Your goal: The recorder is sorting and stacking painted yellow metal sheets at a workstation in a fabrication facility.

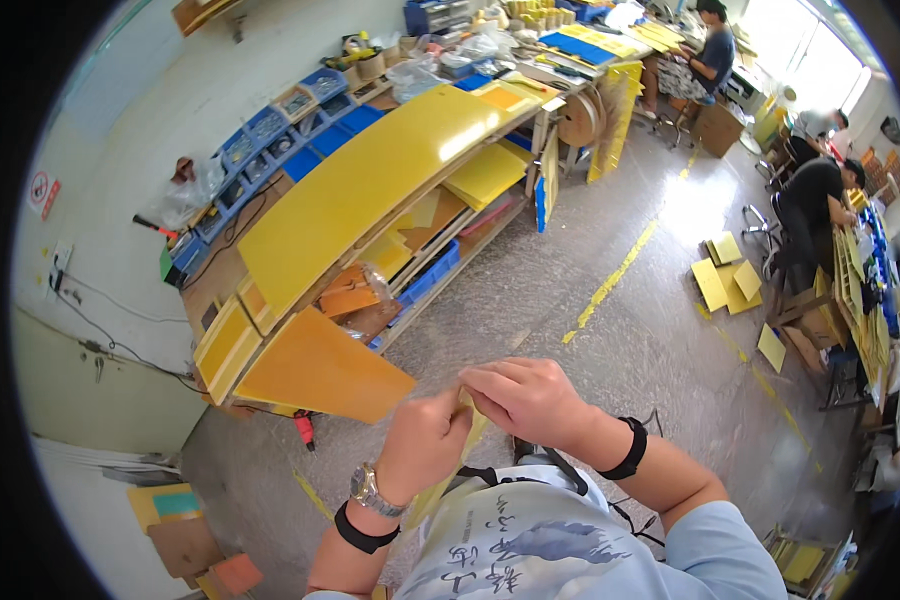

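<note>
Both hands meet in front of my chest, above the floor. My left hand (427,445), with a metal watch and a black band at the wrist, is closed with its thumb and fingers on a thin pale yellow strip (476,438). The strip hangs from the fingers down toward my shirt, partly behind the left hand and forearm; its exact kind cannot be made out. My right hand (532,400), with a black band at the wrist, is closed, its bent fingertips pinching at the strip's upper end against the left fingers.
A workbench with a long yellow board (370,190) runs along the left wall, with blue parts bins (260,135) behind it. An orange panel (320,368) leans at its near end. Yellow sheets (727,280) lie on the floor at right. Several people work farther off.
</note>
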`<control>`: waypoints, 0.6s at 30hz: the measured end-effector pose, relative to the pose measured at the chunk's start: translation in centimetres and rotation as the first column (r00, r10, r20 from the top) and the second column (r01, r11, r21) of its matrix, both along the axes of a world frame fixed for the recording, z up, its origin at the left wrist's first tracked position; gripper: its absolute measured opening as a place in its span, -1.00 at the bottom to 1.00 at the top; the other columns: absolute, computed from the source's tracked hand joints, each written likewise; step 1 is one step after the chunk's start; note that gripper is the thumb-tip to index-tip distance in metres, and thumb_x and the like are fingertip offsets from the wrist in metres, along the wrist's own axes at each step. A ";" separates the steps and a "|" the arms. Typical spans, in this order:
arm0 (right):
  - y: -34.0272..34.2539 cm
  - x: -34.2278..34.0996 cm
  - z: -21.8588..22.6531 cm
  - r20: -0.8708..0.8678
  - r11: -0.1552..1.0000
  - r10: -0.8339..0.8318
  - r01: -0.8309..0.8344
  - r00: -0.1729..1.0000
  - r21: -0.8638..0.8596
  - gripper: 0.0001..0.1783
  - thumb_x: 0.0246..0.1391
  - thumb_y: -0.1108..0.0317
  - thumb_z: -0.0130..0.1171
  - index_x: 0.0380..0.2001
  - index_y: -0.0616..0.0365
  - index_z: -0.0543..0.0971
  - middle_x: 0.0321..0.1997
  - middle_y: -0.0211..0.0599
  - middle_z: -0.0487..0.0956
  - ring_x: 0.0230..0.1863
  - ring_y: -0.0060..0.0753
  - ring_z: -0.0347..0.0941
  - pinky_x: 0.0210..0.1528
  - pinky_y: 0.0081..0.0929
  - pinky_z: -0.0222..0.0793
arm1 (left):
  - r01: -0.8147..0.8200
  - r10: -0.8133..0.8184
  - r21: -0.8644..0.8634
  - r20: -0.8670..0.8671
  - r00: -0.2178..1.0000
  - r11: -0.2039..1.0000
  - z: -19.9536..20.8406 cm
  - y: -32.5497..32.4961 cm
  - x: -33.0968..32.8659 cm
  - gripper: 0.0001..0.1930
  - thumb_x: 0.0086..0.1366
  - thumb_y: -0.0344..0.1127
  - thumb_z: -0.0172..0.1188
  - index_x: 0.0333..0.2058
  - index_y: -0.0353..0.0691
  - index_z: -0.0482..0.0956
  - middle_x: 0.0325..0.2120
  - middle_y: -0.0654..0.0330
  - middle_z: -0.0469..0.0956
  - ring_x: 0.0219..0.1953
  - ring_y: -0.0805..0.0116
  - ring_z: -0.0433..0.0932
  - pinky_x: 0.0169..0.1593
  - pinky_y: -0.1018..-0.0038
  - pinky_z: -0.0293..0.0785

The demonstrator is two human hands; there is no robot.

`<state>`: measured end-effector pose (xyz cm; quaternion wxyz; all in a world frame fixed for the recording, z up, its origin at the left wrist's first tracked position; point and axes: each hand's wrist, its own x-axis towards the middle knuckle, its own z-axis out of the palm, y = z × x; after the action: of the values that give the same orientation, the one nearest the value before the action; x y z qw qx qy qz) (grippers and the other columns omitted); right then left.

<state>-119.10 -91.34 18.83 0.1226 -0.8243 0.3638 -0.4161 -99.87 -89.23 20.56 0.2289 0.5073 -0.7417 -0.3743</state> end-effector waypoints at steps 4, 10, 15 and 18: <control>-0.2 -6.5 -0.5 -0.004 1.000 0.022 -0.022 1.000 0.009 -0.74 0.03 0.40 0.33 -0.17 0.16 0.60 -0.31 -0.27 0.68 -0.37 -0.24 0.63 -0.34 -0.37 0.57 | 0.022 -0.022 0.015 0.012 1.000 1.000 0.4 -0.8 -6.1 -0.90 0.20 -0.47 0.15 -0.33 -0.40 0.54 -0.53 -0.14 0.53 -0.49 -0.10 0.55 -0.40 0.25 0.43; -0.8 -10.0 -1.6 0.052 1.000 0.022 -0.021 0.998 -0.017 -0.73 0.02 0.36 0.34 -0.18 0.17 0.59 -0.30 -0.29 0.67 -0.37 -0.28 0.62 -0.36 -0.38 0.56 | 0.050 -0.050 0.020 0.018 0.999 0.999 0.0 -1.6 -9.8 -0.88 0.21 -0.47 0.15 -0.30 -0.40 0.56 -0.55 -0.14 0.53 -0.52 0.01 0.56 -0.42 0.30 0.43; -1.4 -11.2 -1.8 0.099 0.998 0.024 -0.018 0.995 -0.061 -0.77 0.00 0.37 0.36 -0.24 0.16 0.61 -0.33 -0.31 0.67 -0.41 -0.29 0.62 -0.40 -0.40 0.56 | 0.044 -0.044 0.006 -0.022 0.999 0.999 0.0 -1.8 -11.3 -0.90 0.22 -0.44 0.15 -0.34 -0.36 0.54 -0.61 -0.13 0.50 -0.57 -0.04 0.54 -0.47 0.24 0.40; -1.7 -11.5 -1.6 0.086 0.997 0.049 -0.044 0.995 -0.059 -0.79 -0.02 0.38 0.37 -0.28 0.16 0.62 -0.36 -0.32 0.67 -0.43 -0.32 0.61 -0.42 -0.42 0.55 | 0.025 -0.026 -0.015 -0.053 0.998 1.000 -0.6 -1.7 -11.3 -0.90 0.22 -0.40 0.15 -0.39 -0.34 0.54 -0.65 -0.16 0.49 -0.58 -0.16 0.53 -0.52 0.16 0.39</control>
<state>-130.56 -93.08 17.25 0.1246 -0.8168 0.3268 -0.4589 -111.19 -90.94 19.92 0.2474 0.4861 -0.7443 -0.3855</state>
